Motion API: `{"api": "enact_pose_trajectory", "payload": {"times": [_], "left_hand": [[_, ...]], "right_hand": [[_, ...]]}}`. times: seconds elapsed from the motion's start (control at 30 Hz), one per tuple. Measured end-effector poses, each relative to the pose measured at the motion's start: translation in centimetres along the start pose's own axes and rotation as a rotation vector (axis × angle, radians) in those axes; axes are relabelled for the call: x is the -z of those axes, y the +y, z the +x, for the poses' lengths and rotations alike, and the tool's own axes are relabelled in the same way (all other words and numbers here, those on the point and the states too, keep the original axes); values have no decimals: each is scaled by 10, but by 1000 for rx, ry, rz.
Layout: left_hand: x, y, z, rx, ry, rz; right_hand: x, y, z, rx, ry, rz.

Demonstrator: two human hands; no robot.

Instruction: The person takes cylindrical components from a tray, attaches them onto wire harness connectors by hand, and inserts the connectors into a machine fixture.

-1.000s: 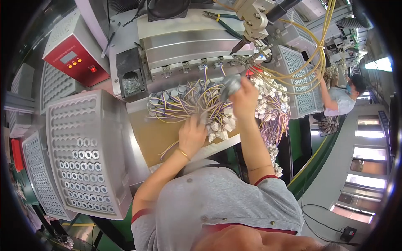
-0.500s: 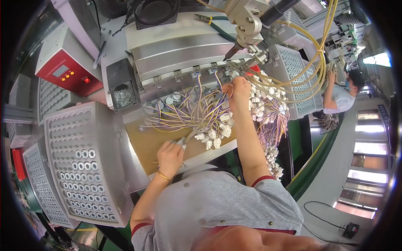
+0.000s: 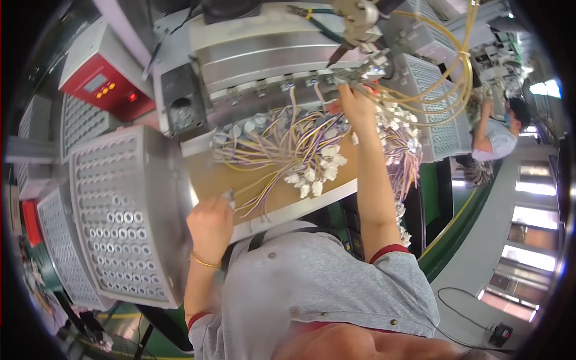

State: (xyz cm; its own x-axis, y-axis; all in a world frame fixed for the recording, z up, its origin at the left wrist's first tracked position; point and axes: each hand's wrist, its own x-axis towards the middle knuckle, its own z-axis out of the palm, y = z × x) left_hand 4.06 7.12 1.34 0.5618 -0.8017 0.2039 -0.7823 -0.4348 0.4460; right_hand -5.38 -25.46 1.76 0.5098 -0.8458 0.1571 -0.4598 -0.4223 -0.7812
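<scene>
My left hand is closed at the left front of the brown work board. From its fingertips pokes a small grey part, with thin yellow and purple wires trailing to the right from beside it. My right hand reaches to the metal fixture bar, its fingers pinched near the bar's right end, below the dark tip of the machine head. What those fingers pinch is hidden. Between my hands lies a heap of yellow and purple wires with white connectors and round grey ends.
Left stands a grey tray with rows of silver round parts, behind it a red-fronted control box. Pliers lie on the machine top. More wired connectors hang right, near a perforated tray. A co-worker sits far right.
My left hand has drawn left and towards me with the grey part, pulling wires out from the heap. My right hand stays at the fixture's right end. The whole view has shifted slightly.
</scene>
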Motion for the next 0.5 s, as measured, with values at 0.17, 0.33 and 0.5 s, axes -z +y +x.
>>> {"api": "enact_pose_trajectory", "payload": {"times": [0.17, 0.33, 0.5], "left_hand": [[18, -20, -7, 117, 192, -169], [19, -4, -14, 571, 78, -1002], [24, -24, -20, 285, 255, -593]], "right_hand": [[3, -27, -66, 379, 420, -185], [-45, -62, -128, 698, -216, 189], [-81, -77, -132, 825, -693, 234]]}}
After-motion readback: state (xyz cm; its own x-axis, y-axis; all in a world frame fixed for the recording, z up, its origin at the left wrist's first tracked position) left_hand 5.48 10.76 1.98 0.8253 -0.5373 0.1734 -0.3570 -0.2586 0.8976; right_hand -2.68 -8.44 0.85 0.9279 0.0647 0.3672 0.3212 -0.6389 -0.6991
